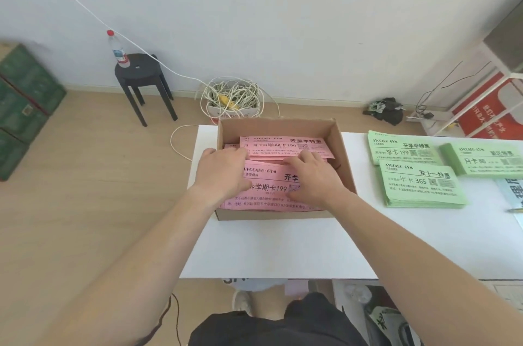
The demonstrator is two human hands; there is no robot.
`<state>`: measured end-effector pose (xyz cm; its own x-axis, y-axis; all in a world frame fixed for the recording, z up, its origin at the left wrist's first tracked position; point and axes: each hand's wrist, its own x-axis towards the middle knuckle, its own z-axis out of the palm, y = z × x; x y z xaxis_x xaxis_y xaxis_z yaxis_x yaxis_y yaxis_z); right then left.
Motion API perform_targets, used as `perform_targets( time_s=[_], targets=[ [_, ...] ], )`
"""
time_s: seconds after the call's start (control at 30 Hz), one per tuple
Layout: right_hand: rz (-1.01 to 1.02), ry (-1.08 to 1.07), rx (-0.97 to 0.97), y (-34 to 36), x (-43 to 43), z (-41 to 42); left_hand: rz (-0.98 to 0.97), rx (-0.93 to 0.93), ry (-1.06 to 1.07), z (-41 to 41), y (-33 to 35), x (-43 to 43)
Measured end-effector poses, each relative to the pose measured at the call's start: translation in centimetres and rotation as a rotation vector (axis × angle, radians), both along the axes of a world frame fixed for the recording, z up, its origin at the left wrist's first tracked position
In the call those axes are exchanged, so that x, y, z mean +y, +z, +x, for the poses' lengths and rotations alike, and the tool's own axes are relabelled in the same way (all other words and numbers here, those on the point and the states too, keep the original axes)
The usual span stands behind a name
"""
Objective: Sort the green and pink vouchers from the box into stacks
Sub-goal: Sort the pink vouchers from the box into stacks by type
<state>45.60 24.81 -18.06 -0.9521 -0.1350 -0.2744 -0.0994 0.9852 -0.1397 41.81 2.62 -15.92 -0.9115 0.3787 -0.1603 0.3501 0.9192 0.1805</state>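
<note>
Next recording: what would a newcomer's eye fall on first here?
The left hand and right hand reach into an open brown cardboard box on the white table and touch bright pink paper vouchers. Right of the box, three stacks of light green paper vouchers lie on the table. Behind it sits a tangled white cable coil.
</note>
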Motion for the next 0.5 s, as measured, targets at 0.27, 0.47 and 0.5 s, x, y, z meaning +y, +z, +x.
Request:
perform_targets(
  time_s=[0.27,0.47,0.5],
  targets=[
    [-0.137,-0.016,-0.048,1.1,1.6,0.5,0.427,-0.225,0.069,1.8,1.3,-0.7],
    [-0.194,-0.060,-0.102,1.8,1.9,0.8,0.572,-0.311,0.197,2.5,1.4,-1.0],
    [-0.198,-0.066,-0.123,2.0,2.1,0.7,0.616,-0.338,0.237,2.6,1.4,-1.1]
  ],
)
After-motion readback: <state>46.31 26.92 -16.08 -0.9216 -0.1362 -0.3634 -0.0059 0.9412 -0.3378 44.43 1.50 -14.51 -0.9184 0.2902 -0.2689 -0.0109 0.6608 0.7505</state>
